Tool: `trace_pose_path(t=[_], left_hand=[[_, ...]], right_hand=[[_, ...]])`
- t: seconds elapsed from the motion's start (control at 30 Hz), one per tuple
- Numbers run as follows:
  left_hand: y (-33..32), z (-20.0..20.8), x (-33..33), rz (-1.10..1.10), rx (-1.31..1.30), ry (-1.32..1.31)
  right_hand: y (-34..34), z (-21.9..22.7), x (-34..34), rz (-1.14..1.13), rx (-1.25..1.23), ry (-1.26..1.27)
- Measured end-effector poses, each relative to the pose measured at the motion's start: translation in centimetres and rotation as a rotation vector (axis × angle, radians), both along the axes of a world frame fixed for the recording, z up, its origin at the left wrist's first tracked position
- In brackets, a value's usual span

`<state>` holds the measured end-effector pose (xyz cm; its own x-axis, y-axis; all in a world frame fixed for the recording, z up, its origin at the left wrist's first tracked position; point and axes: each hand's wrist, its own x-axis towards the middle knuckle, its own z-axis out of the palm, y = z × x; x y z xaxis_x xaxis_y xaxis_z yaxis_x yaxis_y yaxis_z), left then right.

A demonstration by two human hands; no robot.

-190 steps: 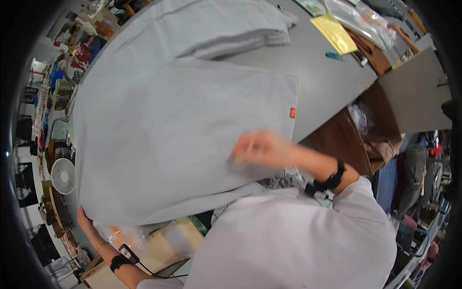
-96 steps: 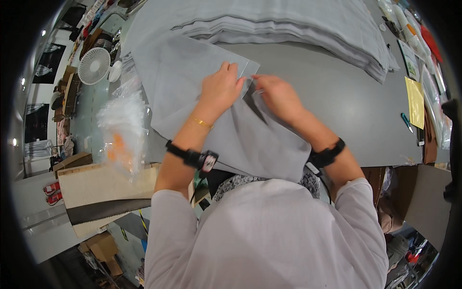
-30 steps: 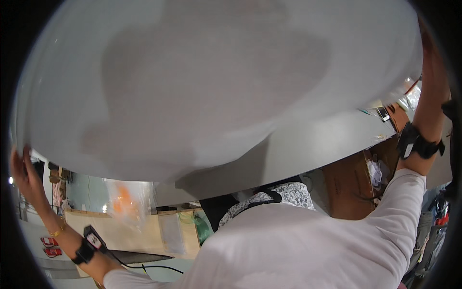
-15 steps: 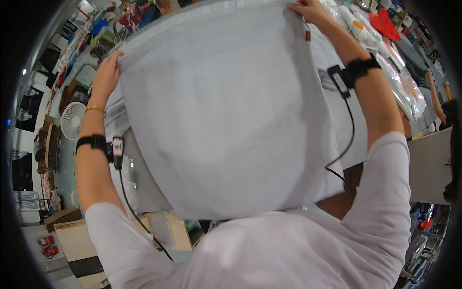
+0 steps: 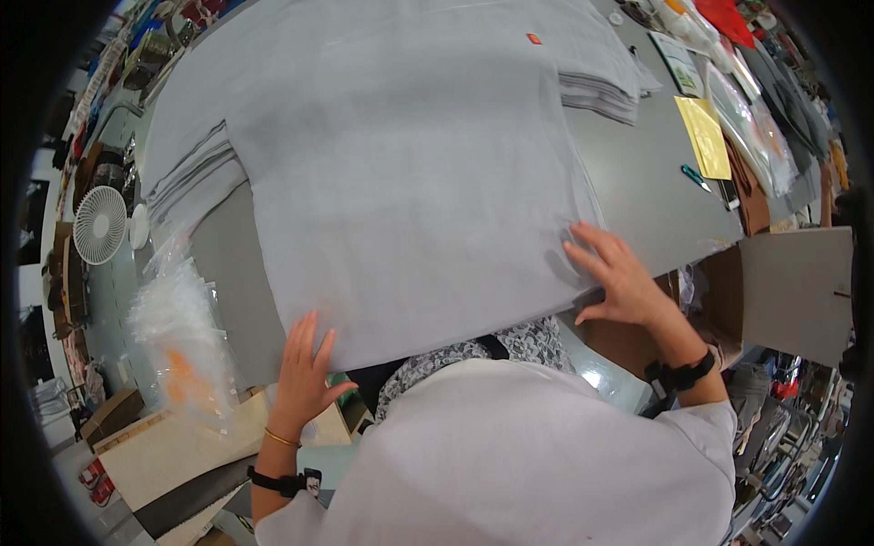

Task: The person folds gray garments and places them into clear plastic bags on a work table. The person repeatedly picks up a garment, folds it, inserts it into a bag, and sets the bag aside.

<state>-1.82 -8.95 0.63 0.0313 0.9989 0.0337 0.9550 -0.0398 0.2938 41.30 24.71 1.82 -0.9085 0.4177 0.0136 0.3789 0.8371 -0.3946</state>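
A light grey short-sleeved shirt (image 5: 410, 209) lies spread flat on top of a stack, its hem toward me. A small red tag (image 5: 534, 39) shows near its far right part. Layered sleeves (image 5: 196, 177) of the stack stick out on the left, and more folded layers (image 5: 596, 96) on the right. My left hand (image 5: 305, 373) rests its stretched fingers on the near left corner of the hem. Over the near right corner, my right hand (image 5: 619, 278) has its fingers spread; whether they touch the cloth, I cannot tell. Neither hand holds anything.
Clear plastic bags (image 5: 187, 337) lie at the table's left edge. On the right are green-handled snips (image 5: 696, 177), a yellow sheet (image 5: 704, 136) and plastic packages (image 5: 751, 127). An open cardboard box (image 5: 724, 282) stands at the right. A white fan (image 5: 100, 225) is at far left.
The shirt was held up by its far corners, one in each hand. Now it lies flat, and both hands have let go and come back toward me to the near hem.
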Motion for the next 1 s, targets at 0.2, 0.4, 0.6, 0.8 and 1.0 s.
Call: trace_pose_path(t=[0.2,0.4,0.6,0.8,1.0], left_hand=[[-5.1,-3.9,-0.4,0.150,-0.065,0.146],[-10.1,2.1,0.0,0.180,-0.061,-0.239],[-11.1,5.1,-3.9,0.540,0.154,-0.851],[-0.3,0.0,-13.3,0.727,0.183,-1.199],[6.3,-3.3,-15.1,0.781,-0.033,-1.112]], right_hand=[[-4.3,-3.8,2.7,-0.060,0.255,0.072],[-7.5,-1.8,6.0,-0.122,-0.209,0.116],[-6.3,0.9,5.3,-0.555,-0.943,0.449],[3.9,-1.8,-2.8,-0.623,-0.698,0.585],[7.9,-4.4,-7.5,-0.650,-0.477,0.309]])
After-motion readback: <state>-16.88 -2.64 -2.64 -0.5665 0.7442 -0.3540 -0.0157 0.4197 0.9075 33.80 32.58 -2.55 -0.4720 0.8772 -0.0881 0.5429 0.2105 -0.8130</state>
